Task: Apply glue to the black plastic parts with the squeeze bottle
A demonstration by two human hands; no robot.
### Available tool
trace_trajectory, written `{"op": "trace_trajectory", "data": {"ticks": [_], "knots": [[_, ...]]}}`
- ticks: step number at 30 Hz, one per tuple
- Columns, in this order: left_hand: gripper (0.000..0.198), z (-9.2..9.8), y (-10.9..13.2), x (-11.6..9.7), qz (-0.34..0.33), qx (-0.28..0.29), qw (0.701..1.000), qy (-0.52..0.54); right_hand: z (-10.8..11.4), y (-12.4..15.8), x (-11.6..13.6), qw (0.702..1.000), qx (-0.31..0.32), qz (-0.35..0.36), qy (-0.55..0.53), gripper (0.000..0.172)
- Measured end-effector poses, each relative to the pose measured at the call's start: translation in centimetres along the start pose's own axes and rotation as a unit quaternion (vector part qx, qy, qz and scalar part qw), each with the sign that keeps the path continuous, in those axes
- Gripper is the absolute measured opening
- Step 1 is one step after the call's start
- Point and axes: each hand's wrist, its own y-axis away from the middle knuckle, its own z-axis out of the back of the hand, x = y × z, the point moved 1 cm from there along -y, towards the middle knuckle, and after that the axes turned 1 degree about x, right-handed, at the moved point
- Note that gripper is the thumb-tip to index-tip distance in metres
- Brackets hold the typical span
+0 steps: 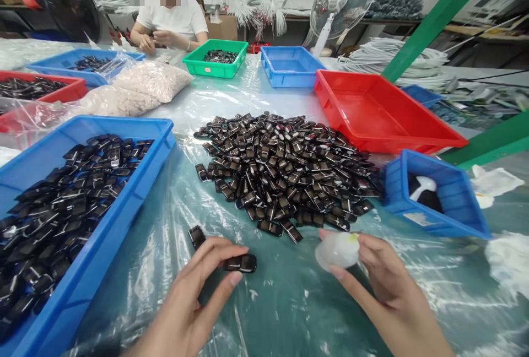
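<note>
My left hand pinches a small glossy black plastic part between thumb and fingers, low over the plastic-covered table. Another black part lies just beyond its fingertips. My right hand is closed on a crumpled white wad, perhaps a cloth or wipe, with a yellowish spot. A big heap of the same black parts lies on the table just beyond both hands.
A blue bin full of black parts stands at my left. A small blue bin sits at right, a red tray behind it. Farther back are blue and green bins and bags of white pieces. A person in white works across the table.
</note>
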Motion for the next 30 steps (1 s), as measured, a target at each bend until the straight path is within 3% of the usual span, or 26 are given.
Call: {"op": "trace_trajectory", "data": {"ticks": [6, 10, 14, 16, 18, 20, 25, 30], "knots": [[0.021, -0.1, 0.0, -0.1, 0.029, 0.014, 0.999, 0.001, -0.6, 0.2, 0.0, 1.000, -0.016, 0.004, -0.009, 0.029], [0.023, -0.1, -0.1, -0.2, 0.032, 0.017, 0.999, 0.010, -0.4, 0.5, 0.6, 0.997, -0.074, 0.022, 0.001, 0.039], [0.023, -0.1, -0.2, -0.2, 0.017, -0.002, 1.000, -0.014, 0.3, 1.1, 2.6, 0.964, -0.204, 0.170, 0.024, 0.040], [0.022, 0.0, -0.3, 0.0, 0.009, 0.000, 1.000, -0.026, -0.1, 1.5, 4.0, 0.952, -0.148, 0.256, 0.084, 0.033], [0.021, 0.0, -0.2, 0.3, -0.003, 0.005, 1.000, -0.024, -1.6, 1.8, 5.0, 0.942, 0.013, 0.301, 0.150, 0.026], [0.020, 0.1, -0.3, 0.7, -0.024, 0.012, 1.000, -0.014, -3.6, 1.9, 5.5, 0.926, 0.081, 0.314, 0.192, 0.024], [0.020, 0.0, -0.3, 1.0, -0.069, 0.011, 0.998, -0.003, -7.4, 1.5, 5.6, 0.918, 0.113, 0.318, 0.206, 0.033], [0.018, -0.1, -0.1, 0.5, -0.059, 0.014, 0.998, 0.007, -6.6, 1.0, 5.4, 0.930, 0.153, 0.274, 0.191, 0.033]]}}
